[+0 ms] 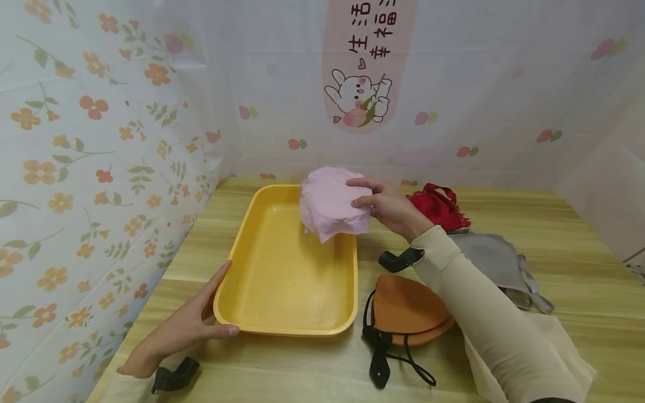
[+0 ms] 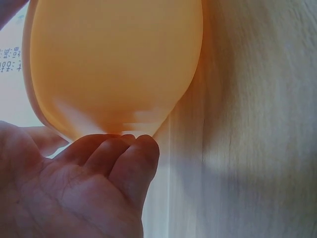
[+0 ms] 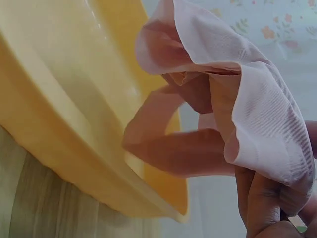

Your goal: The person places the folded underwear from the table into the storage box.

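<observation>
A pink cloth bundle (image 1: 333, 204) with a wavy edge hangs over the back right corner of a yellow plastic tray (image 1: 289, 329). My right hand (image 1: 388, 206) pinches its right side between thumb and fingers; in the right wrist view the pink cloth (image 3: 267, 114) folds open beside the tray wall. At the tray's near left corner my left hand (image 1: 188, 322) grips the outside, thumb along the front wall and fingers along the left one. The left wrist view has its curled fingers (image 2: 131, 161) against the tray's outer wall (image 2: 119, 54).
Right of the tray lies an orange-brown pouch (image 1: 408, 305) with black cords. Behind my right forearm are a red cloth pouch (image 1: 438, 207) and a grey bag (image 1: 489, 260) with a strap. A beige cloth (image 1: 564, 350) lies partly under that arm. Printed curtains (image 1: 282, 78) stand behind and left.
</observation>
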Demonstrator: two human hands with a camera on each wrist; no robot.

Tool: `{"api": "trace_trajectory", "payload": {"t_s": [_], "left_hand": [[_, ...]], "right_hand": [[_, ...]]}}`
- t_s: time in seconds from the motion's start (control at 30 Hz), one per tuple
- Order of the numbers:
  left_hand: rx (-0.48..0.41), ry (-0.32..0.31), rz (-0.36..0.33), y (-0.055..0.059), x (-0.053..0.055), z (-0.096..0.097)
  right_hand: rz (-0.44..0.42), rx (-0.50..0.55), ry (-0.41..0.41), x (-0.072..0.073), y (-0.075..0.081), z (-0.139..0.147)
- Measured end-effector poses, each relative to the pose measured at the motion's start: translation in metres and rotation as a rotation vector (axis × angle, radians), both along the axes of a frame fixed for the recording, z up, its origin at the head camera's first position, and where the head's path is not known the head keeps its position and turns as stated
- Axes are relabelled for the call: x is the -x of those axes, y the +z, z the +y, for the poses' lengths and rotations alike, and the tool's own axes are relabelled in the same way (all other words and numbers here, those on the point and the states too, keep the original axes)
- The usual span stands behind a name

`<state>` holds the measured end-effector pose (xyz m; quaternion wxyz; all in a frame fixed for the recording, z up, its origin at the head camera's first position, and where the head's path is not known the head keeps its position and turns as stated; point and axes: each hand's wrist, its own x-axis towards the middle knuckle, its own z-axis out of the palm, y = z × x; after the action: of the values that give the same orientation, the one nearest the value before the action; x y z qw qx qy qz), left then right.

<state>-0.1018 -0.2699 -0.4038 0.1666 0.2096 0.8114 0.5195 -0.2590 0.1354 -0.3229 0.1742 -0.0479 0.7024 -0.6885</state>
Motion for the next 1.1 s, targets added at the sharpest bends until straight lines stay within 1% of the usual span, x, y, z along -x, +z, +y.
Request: {"api": "trace_trajectory", "payload": {"t_s": [0.3,0.57,0.8,0.93,1.1], "left_hand": [[0.007,0.006,0.009,0.0,-0.001,0.001],[0.003,0.0,0.0,-0.001,-0.001,0.0],[0.0,0.002,0.007,0.0,-0.001,-0.001],[0.005,0.007,0.0,0.0,-0.001,-0.001],[0.002,0.001,0.004,-0.001,0.0,0.0]], "right_hand": [[-0.001,0.003,0.021,0.005,-0.008,-0.021],[-0.017,-0.037,0.008,0.008,-0.01,-0.037],[-0.033,-0.059,-0.007,0.013,-0.009,-0.057],[-0.057,-0.051,-0.02,0.016,-0.01,-0.068],[-0.087,-0.026,-0.049,0.018,-0.017,-0.078]]}}
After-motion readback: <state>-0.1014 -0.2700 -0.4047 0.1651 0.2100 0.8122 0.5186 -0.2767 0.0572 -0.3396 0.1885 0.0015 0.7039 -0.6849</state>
